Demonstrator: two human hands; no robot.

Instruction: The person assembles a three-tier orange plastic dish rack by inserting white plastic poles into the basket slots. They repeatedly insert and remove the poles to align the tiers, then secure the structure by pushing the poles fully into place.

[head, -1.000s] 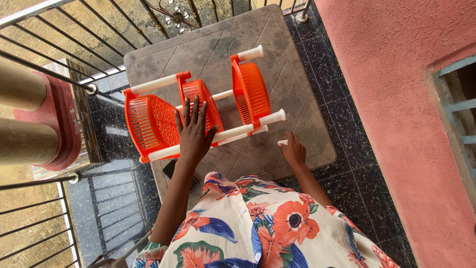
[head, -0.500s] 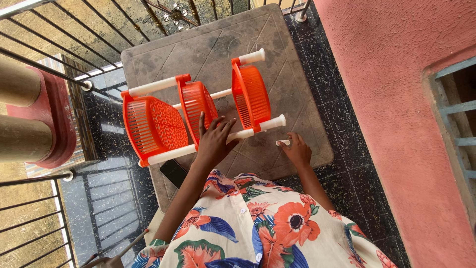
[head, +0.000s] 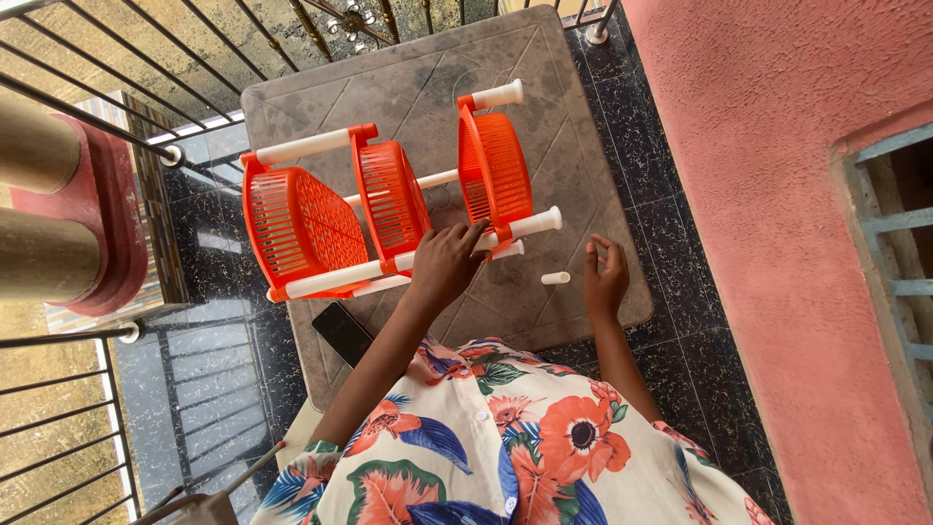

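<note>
- My left hand [head: 442,267] presses down on the near white plastic pole [head: 428,256] of an orange plastic three-basket rack [head: 389,199] lying on its side on a grey square plastic table [head: 573,175]; the fingers rest spread across the pole, laid on it rather than clamped round it.
- My right hand [head: 604,277] hovers just right of the rack, fingers loosely curled and holding nothing, with a short white plastic peg [head: 555,278] on the table just beside it.
- The rack lies across the middle of the table, its three baskets on edge and its poles running left to right.
- A black phone [head: 342,332] lies at the table's near left corner, close to my left forearm.
- Risks, as I judge them: the peg is round and could roll off the near edge if the table is jolted; the rack rests on its poles and could rock or slide under my left palm; my forearm could nudge the phone off the corner.
</note>
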